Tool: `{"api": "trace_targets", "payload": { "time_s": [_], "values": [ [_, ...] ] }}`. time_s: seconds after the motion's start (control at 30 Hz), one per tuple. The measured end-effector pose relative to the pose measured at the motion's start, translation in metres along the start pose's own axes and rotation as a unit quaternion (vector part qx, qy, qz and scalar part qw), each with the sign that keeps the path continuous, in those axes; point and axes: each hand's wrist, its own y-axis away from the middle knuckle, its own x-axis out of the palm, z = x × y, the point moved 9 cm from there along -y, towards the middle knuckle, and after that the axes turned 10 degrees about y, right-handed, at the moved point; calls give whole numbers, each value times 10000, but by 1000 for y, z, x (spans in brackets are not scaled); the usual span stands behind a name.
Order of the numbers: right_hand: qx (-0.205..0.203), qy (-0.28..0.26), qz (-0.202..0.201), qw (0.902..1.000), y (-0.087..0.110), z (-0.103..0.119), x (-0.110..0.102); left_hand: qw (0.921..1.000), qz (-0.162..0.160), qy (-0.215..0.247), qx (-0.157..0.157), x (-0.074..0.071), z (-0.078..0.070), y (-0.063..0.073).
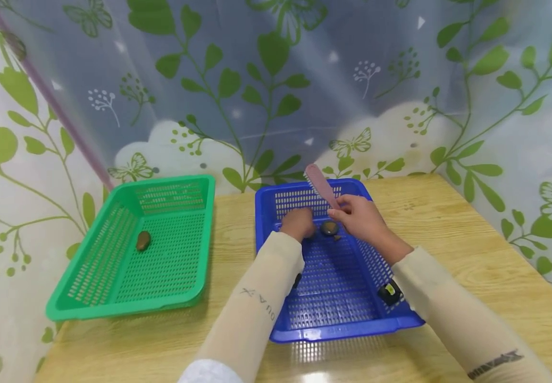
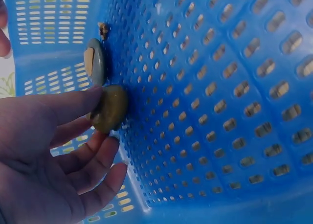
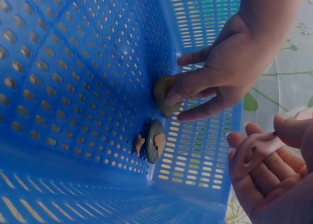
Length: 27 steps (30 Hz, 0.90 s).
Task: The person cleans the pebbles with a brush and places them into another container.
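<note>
Left hand (image 1: 298,222) pinches an olive stone (image 2: 113,108) in the blue basket (image 1: 335,333), far end; right hand (image 1: 362,217) grips the pink comb (image 1: 321,183) above. We risk dropping the olive stone if its smooth face slides, or bumping the grey stone (image 2: 99,65) beside it; we can't tell whether it's lifted.

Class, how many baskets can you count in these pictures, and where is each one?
2: the green basket on the left, holding a brown stone, and the blue basket to its right, with the left hand inside it.
</note>
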Motion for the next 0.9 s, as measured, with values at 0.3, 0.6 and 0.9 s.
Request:
{"api": "trace_targets", "payload": {
  "time_s": [0.3,0.6,0.9],
  "values": [
    [-34,124,9,9999,0,1,-2,9996,223,85,155,5,-4,-3],
    [-51,-92,-45,9999,-2,5,1,9946,687,542,552,11,-6,0],
    [-86,-3,-231,9997,-3,10,-7,9467,603,3163,80,-1,-1,7]
  ]
}}
